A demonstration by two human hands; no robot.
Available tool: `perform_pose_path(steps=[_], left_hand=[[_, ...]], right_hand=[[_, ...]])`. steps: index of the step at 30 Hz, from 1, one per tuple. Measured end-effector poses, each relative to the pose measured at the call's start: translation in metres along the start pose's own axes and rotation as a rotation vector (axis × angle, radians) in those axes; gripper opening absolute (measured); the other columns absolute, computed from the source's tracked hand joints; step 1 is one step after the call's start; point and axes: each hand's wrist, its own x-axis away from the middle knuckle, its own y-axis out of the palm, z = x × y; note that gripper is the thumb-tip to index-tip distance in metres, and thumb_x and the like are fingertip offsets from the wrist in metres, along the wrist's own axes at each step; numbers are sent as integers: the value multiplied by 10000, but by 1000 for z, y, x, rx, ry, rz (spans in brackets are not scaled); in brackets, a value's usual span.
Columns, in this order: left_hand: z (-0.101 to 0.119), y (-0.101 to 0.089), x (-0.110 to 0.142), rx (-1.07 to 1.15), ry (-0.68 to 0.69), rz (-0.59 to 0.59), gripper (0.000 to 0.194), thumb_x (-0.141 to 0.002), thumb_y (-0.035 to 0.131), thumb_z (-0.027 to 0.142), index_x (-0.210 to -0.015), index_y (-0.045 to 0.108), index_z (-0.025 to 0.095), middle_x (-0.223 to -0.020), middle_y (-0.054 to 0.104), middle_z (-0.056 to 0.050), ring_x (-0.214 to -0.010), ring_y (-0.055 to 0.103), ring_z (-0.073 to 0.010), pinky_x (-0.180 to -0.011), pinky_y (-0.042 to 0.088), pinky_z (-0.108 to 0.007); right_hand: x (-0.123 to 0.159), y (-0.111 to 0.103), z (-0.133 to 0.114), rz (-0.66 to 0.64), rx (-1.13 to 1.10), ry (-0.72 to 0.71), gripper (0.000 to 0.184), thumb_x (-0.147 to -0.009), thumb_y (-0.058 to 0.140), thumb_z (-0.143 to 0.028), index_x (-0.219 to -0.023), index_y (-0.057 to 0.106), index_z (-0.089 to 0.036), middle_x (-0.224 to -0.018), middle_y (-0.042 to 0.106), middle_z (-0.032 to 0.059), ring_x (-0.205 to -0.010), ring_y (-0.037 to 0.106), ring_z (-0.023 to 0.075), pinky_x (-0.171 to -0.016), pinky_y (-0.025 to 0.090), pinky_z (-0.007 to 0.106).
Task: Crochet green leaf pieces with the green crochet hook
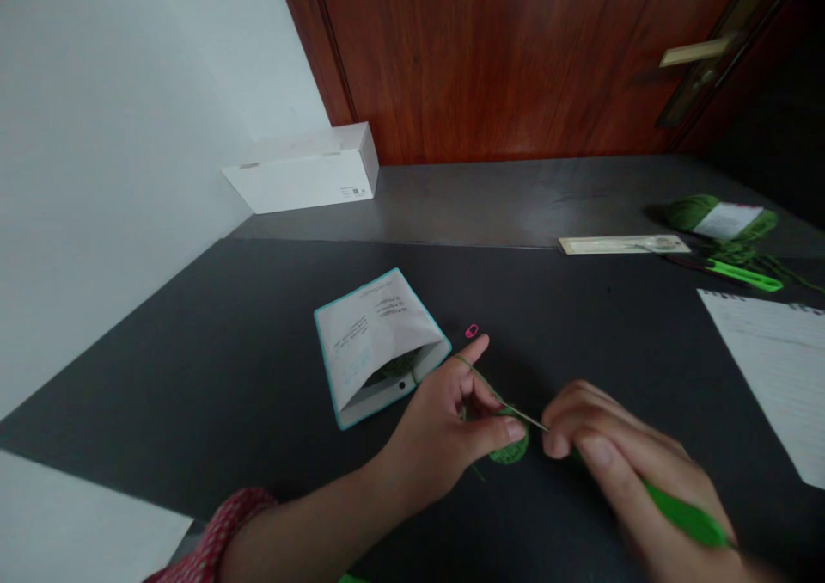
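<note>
- My left grip [444, 420] is closed, thumb and fingers pinching a small green crocheted disc [512, 450] between my hands, so the stitches stay steady and facing the hook.
- My right grip [635, 471] is closed around a crochet hook [687, 516], held along its green handle so the thin metal shaft can reach the disc.
- A green yarn strand [465, 362] runs over my left forefinger, which seems to keep it under tension.
- A green yarn ball [396, 365] sits inside a white, teal-edged envelope [377, 338] on the table [193, 377], probably so it can't roll away.
- A pink stitch marker [472, 331] lies just beyond my left fingertips, within easy reach.
- A green yarn skein [722, 220] and green-handled snips [744, 275] sit farther back, out of my working space.
</note>
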Motion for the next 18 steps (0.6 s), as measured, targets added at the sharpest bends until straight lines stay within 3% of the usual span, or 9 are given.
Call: perform_pose_path(steps=[3,5,8,11,13,15,17,18], left_hand=[[3,3,-1,13,-21,-2,294,-647,798,207,-895,648,160,-699,572,49,-711,534,-132,-892,399,-361],[7,2,-1,106,-60,-47,282,-623,815,202,-846,646,162,-719,585,48,-743,549,-132,-914,392,-352],[12,-5,-1,274,-187,-250,347,-580,849,208,-874,675,146,-739,607,40,-739,564,-119,-886,405,-336],[13,-16,0,326,-285,-405,631,-569,862,171,-1160,641,175,-699,610,71,-659,557,-90,-872,413,-325],[13,-21,0,266,-276,-424,703,-583,864,167,-1237,606,198,-703,619,77,-651,557,-86,-869,415,-309],[14,-23,-1,199,-249,-440,678,-604,861,191,-1235,614,203,-716,631,68,-664,565,-95,-848,420,-290],[15,-24,-1,183,-254,-479,667,-610,859,206,-1233,621,206,-733,642,58,-660,568,-100,-786,431,-271],[15,-24,-2,186,-267,-499,663,-612,856,205,-1232,623,204,-743,647,51,-657,568,-98,-746,433,-259]], right_hand=[[0,4,-3,-23,448,-333,281,-979,437,-171,-754,605,-169,-657,621,43,-632,525,172,-614,441,315],[0,5,0,-25,628,-468,289,-970,468,-175,-727,625,-172,-679,656,61,-662,528,192,-689,451,359],[1,-6,9,-91,667,-659,316,-988,458,-233,-759,672,-195,-773,715,59,-789,572,212,-856,431,406],[3,-27,14,-228,623,-807,285,-991,465,-306,-932,721,-195,-854,743,43,-880,601,205,-933,420,379],[5,-39,13,-224,563,-773,323,-996,446,-368,-963,719,-200,-853,747,35,-879,627,203,-891,464,357],[7,-46,12,-178,447,-575,340,-1012,399,-377,-979,698,-221,-871,749,30,-869,650,206,-811,502,351],[7,-46,11,-241,230,-374,305,-1005,411,-375,-980,674,-221,-873,742,46,-846,664,221,-726,520,351],[6,-44,11,-261,71,-345,281,-1001,420,-360,-971,664,-223,-834,730,41,-784,661,214,-687,521,347]])
